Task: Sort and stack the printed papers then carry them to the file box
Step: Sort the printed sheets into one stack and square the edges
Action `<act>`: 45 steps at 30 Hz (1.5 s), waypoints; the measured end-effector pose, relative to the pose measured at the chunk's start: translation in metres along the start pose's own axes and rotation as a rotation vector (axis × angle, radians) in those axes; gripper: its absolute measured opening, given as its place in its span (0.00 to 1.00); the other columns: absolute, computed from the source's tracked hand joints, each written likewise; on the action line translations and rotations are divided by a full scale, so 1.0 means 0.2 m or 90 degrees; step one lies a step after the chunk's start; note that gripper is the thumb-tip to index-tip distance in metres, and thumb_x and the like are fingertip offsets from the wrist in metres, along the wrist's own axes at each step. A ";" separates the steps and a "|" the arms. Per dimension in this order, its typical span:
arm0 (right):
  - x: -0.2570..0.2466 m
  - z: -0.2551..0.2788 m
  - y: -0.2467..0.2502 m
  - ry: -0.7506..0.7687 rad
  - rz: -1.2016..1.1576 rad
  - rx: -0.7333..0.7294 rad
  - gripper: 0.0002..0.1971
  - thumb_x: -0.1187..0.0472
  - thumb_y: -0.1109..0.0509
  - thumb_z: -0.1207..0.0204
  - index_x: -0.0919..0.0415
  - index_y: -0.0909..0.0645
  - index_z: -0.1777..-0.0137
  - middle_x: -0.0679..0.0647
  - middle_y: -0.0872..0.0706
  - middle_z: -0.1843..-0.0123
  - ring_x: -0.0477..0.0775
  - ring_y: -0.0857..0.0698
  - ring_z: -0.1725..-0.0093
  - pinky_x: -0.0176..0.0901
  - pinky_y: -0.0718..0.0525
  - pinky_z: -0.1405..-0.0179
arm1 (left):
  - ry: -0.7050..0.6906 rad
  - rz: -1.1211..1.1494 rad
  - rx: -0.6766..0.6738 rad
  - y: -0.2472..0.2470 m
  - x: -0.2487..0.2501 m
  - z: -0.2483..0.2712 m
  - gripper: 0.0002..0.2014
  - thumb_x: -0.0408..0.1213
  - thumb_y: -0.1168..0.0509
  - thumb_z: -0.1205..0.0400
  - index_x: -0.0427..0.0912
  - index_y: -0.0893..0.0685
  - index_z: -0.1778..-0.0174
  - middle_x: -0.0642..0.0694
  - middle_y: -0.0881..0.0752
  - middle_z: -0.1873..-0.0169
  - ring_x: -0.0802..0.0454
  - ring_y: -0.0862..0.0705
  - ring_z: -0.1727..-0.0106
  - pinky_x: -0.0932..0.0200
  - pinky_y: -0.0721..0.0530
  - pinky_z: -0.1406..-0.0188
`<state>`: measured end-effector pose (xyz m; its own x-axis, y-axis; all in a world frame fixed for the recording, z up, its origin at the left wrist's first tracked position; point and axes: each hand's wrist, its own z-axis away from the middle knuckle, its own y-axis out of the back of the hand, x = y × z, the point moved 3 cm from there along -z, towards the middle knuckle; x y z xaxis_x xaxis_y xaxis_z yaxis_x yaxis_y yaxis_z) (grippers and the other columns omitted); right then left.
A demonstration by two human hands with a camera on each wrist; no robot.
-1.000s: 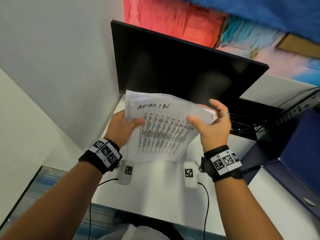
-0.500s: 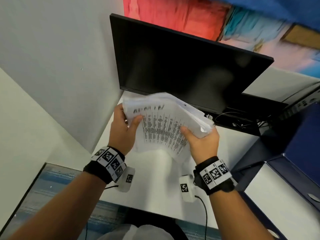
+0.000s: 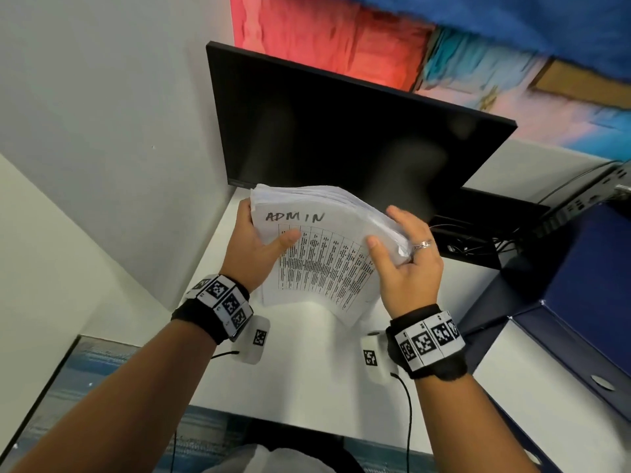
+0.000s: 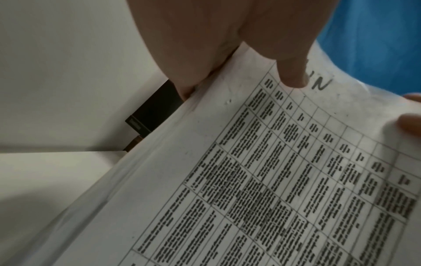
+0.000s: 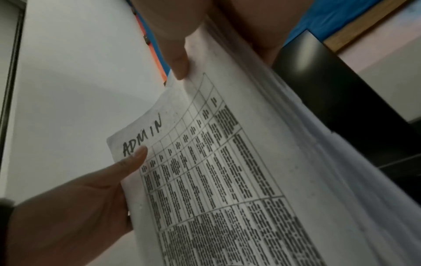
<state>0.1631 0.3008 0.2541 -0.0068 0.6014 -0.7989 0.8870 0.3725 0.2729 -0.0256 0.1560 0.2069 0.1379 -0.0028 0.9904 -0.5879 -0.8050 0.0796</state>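
Note:
A thick stack of printed papers [image 3: 321, 254] is held upright above the white desk [image 3: 307, 370], in front of the monitor. Its top sheet bears a printed table and the handwritten word ADMIN. My left hand [image 3: 254, 249] grips the stack's left edge, thumb on the front sheet [image 4: 292, 75], fingers behind. My right hand [image 3: 403, 264] grips the right edge, thumb on the front [image 5: 178, 68], fingers curled behind the stack [image 5: 239, 162]. The stack's lower edge hangs just above the desk. A dark blue file box [image 3: 587, 302] stands at the right.
A black monitor [image 3: 341, 138] stands close behind the papers, with cables [image 3: 478, 240] at its foot. A white wall [image 3: 102, 131] closes the left side. The desk's front edge [image 3: 273, 425] runs near my body.
The stack dipped toward the desk half a second ago and has come back up. The right hand's fingers now spread more loosely along the right edge.

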 end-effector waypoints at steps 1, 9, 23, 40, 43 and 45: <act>0.02 0.00 0.01 0.003 0.026 0.007 0.18 0.65 0.21 0.27 0.56 0.17 0.38 0.52 0.15 0.39 0.43 0.17 0.37 0.35 0.20 0.35 | -0.004 -0.005 -0.002 0.00 0.00 -0.01 0.32 0.40 0.21 0.27 0.43 0.29 0.31 0.47 0.13 0.42 0.52 0.11 0.42 0.52 0.10 0.46; 0.08 0.02 0.04 -0.186 -0.121 0.093 0.29 0.68 0.17 0.34 0.52 0.26 0.38 0.45 0.14 0.50 0.40 0.11 0.52 0.38 0.12 0.51 | 0.038 -0.015 -0.024 0.01 -0.02 -0.04 0.25 0.41 0.18 0.32 0.42 0.14 0.40 0.47 0.07 0.48 0.52 0.08 0.47 0.45 0.09 0.47; 0.07 0.02 0.02 -0.237 -0.192 0.012 0.18 0.73 0.16 0.37 0.53 0.14 0.54 0.48 0.10 0.54 0.43 0.10 0.56 0.35 0.12 0.59 | 0.002 -0.010 -0.047 0.02 0.07 0.05 0.22 0.40 0.19 0.31 0.41 0.13 0.42 0.47 0.07 0.51 0.53 0.08 0.48 0.51 0.08 0.50; -0.02 0.01 -0.04 -0.231 -0.221 0.143 0.09 0.68 0.36 0.27 0.64 0.16 0.50 0.51 0.10 0.57 0.43 0.12 0.54 0.33 0.18 0.51 | -0.117 -0.005 0.209 -0.01 0.20 0.02 0.17 0.49 0.42 0.17 0.38 0.19 0.49 0.49 0.17 0.62 0.54 0.16 0.61 0.61 0.18 0.67; -0.02 0.01 -0.04 -0.214 -0.244 0.126 0.13 0.70 0.38 0.29 0.59 0.16 0.50 0.52 0.09 0.56 0.52 0.12 0.51 0.42 0.16 0.47 | -0.129 -0.023 0.219 -0.02 0.21 0.01 0.12 0.43 0.41 0.14 0.38 0.18 0.50 0.53 0.18 0.63 0.63 0.18 0.63 0.69 0.19 0.67; -0.02 0.02 -0.04 -0.215 -0.254 0.121 0.13 0.70 0.39 0.29 0.60 0.17 0.50 0.51 0.09 0.56 0.52 0.12 0.50 0.45 0.16 0.45 | -0.118 -0.018 0.225 -0.02 0.21 0.00 0.12 0.42 0.40 0.14 0.37 0.18 0.49 0.51 0.16 0.61 0.63 0.16 0.62 0.68 0.19 0.67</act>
<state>0.1575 0.2931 0.2538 -0.2382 0.1678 -0.9566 0.9139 0.3720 -0.1624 -0.0182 0.1586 0.2487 0.3115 -0.0583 0.9484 -0.2750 -0.9609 0.0312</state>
